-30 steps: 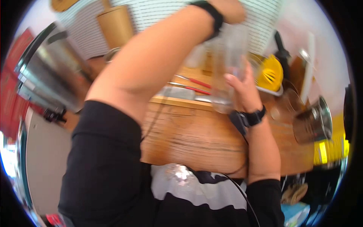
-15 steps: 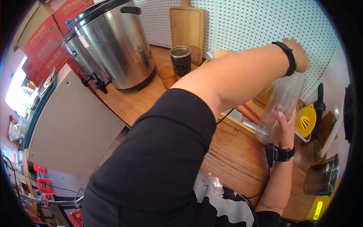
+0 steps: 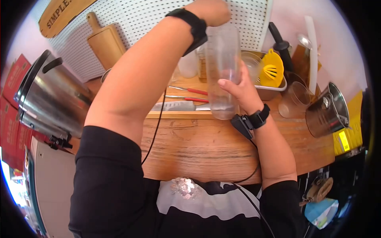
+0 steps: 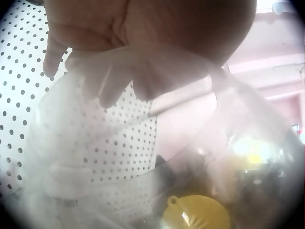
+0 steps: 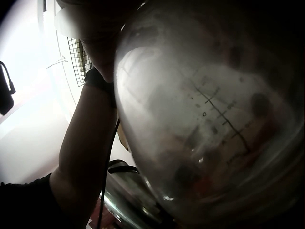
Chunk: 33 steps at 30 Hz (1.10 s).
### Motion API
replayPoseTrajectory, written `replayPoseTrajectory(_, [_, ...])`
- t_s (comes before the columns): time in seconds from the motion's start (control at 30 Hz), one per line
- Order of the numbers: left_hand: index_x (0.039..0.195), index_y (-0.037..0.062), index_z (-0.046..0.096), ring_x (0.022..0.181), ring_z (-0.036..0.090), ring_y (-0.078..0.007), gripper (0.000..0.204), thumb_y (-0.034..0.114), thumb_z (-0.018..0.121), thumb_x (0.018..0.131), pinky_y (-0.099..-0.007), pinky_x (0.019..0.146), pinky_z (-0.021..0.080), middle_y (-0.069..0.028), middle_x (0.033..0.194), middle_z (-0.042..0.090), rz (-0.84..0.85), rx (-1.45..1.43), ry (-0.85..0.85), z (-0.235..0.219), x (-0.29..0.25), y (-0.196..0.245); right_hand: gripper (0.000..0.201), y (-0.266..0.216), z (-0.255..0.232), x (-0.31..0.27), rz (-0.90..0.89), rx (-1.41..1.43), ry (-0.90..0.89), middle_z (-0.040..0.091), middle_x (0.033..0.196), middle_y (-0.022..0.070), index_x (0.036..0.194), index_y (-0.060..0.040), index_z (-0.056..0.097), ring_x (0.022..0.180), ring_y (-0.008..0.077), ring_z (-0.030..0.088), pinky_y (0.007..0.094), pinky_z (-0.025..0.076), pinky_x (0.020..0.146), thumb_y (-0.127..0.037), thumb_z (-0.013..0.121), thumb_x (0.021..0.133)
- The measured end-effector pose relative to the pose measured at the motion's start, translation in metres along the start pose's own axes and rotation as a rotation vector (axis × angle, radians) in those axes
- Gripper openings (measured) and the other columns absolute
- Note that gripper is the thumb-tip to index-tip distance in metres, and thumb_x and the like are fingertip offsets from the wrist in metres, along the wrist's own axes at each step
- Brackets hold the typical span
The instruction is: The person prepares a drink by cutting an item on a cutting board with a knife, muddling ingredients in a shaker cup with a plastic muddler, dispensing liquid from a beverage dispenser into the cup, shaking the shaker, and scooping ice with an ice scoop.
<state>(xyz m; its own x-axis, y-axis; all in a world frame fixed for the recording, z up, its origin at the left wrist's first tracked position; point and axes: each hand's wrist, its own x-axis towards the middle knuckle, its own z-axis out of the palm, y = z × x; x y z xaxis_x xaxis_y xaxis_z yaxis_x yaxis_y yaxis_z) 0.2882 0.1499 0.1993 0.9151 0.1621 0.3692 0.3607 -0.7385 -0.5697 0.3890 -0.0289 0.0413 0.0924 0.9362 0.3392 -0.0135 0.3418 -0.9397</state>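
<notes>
A tall clear measuring cup (image 3: pixel 223 85) stands tilted slightly over the board's front edge, in front of me. My right hand (image 3: pixel 244 89) grips its lower side, thumb across the near wall. Dark scale marks show on the clear wall of the cup (image 5: pixel 214 114) in the right wrist view. My left hand (image 3: pixel 210 12) is bent over the top of the cup, its fingers hidden in the head view. In the left wrist view, fingers (image 4: pixel 112 90) of that hand show through the clear plastic just below the rim. I cannot tell whether they pinch anything.
A knife (image 3: pixel 178 106) and two red-handled tools (image 3: pixel 194 91) lie left of the cup. To the right are a yellow juicer (image 3: pixel 272 69), a clear cup (image 3: pixel 293 101) and a metal pitcher (image 3: pixel 327 113). A large steel urn (image 3: pixel 55 95) stands at left, before a pegboard (image 3: pixel 151 23).
The head view swung left toward the urn half a second ago and is back over the table now. Both hands stay at the measuring cup throughout.
</notes>
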Motion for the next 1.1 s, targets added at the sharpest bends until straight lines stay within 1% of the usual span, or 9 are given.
replayPoseTrajectory(0.03, [0.077, -0.0037, 0.068, 0.080, 0.064, -0.0389, 0.028, 0.016, 0.048, 0.083, -0.0467, 0.074, 0.051, -0.0235, 0.081, 0.066, 0.013, -0.009, 0.009, 0.002, 0.000, 0.000, 0.098, 0.003, 0.000, 0.000, -0.006, 0.000, 0.007, 0.049, 0.126, 0.0142, 0.143, 0.0039, 0.020, 0.116, 0.0215, 0.048, 0.0351, 0.042, 0.098, -0.025, 0.081, 0.071])
replayPoseTrajectory(0.1, [0.084, -0.0056, 0.067, 0.087, 0.061, -0.0428, 0.034, 0.021, 0.045, 0.087, -0.0480, 0.081, 0.048, -0.0269, 0.089, 0.065, -0.240, -0.302, 0.109, 0.001, -0.001, 0.002, 0.098, 0.000, 0.000, 0.001, -0.028, -0.001, 0.010, 0.048, 0.127, 0.0144, 0.143, 0.0036, 0.020, 0.117, 0.0217, 0.047, 0.0351, 0.042, 0.099, -0.026, 0.081, 0.071])
replayPoseTrajectory(0.23, [0.089, -0.0055, 0.065, 0.095, 0.058, -0.0441, 0.039, 0.026, 0.043, 0.090, -0.0479, 0.087, 0.046, -0.0286, 0.096, 0.063, -0.286, -0.357, 0.029, -0.006, -0.002, 0.002, 0.100, -0.005, 0.003, 0.000, -0.043, 0.025, -0.010, 0.046, 0.130, 0.0149, 0.144, 0.0018, 0.020, 0.120, 0.0225, 0.046, 0.0354, 0.040, 0.101, -0.027, 0.081, 0.071])
replayPoseTrajectory(0.3, [0.090, -0.0053, 0.065, 0.094, 0.058, -0.0441, 0.038, 0.026, 0.043, 0.090, -0.0480, 0.087, 0.046, -0.0284, 0.096, 0.063, -0.269, -0.349, 0.036, -0.009, -0.004, 0.004, 0.100, -0.006, 0.003, 0.000, -0.062, 0.023, -0.007, 0.045, 0.130, 0.0150, 0.144, 0.0012, 0.019, 0.121, 0.0227, 0.045, 0.0357, 0.040, 0.101, -0.027, 0.081, 0.070])
replayPoseTrajectory(0.47, [0.093, -0.0045, 0.065, 0.093, 0.058, -0.0443, 0.037, 0.026, 0.043, 0.090, -0.0482, 0.087, 0.046, -0.0277, 0.096, 0.063, -0.220, -0.286, 0.088, 0.002, -0.003, 0.000, 0.109, 0.002, -0.002, 0.003, -0.033, -0.028, -0.013, 0.039, 0.138, 0.0205, 0.145, 0.0067, 0.013, 0.127, 0.0256, 0.041, 0.0361, 0.037, 0.104, -0.031, 0.082, 0.069])
replayPoseTrajectory(0.57, [0.092, -0.0052, 0.065, 0.094, 0.058, -0.0442, 0.038, 0.026, 0.044, 0.089, -0.0482, 0.087, 0.046, -0.0283, 0.097, 0.063, -0.264, -0.344, 0.089, -0.007, -0.003, 0.002, 0.113, -0.001, -0.001, 0.002, -0.019, -0.017, -0.014, 0.035, 0.141, 0.0226, 0.144, 0.0093, 0.010, 0.130, 0.0267, 0.039, 0.0359, 0.037, 0.105, -0.033, 0.083, 0.068])
replayPoseTrajectory(0.63, [0.092, -0.0064, 0.065, 0.097, 0.058, -0.0437, 0.038, 0.026, 0.045, 0.088, -0.0475, 0.088, 0.046, -0.0292, 0.099, 0.063, -0.316, -0.407, -0.029, -0.013, -0.001, 0.002, 0.113, -0.005, 0.000, 0.000, -0.009, -0.006, -0.016, 0.036, 0.140, 0.0225, 0.144, 0.0092, 0.010, 0.129, 0.0266, 0.040, 0.0360, 0.037, 0.104, -0.033, 0.083, 0.068])
replayPoseTrajectory(0.93, [0.094, -0.0078, 0.066, 0.096, 0.059, -0.0436, 0.040, 0.027, 0.047, 0.086, -0.0459, 0.087, 0.047, -0.0296, 0.097, 0.064, -0.375, -0.411, -0.027, -0.030, -0.004, 0.014, 0.113, -0.002, 0.002, 0.001, -0.032, 0.041, -0.018, 0.041, 0.136, 0.0213, 0.144, 0.0091, 0.011, 0.124, 0.0269, 0.045, 0.0368, 0.040, 0.102, -0.032, 0.084, 0.068])
replayPoseTrajectory(1.1, [0.091, -0.0076, 0.066, 0.094, 0.059, -0.0432, 0.040, 0.027, 0.047, 0.087, -0.0462, 0.086, 0.047, -0.0292, 0.097, 0.064, -0.293, -0.362, -0.021, -0.014, -0.001, 0.001, 0.115, 0.001, 0.001, 0.003, -0.036, 0.013, -0.013, 0.041, 0.136, 0.0212, 0.144, 0.0091, 0.011, 0.124, 0.0270, 0.045, 0.0369, 0.040, 0.102, -0.035, 0.084, 0.067])
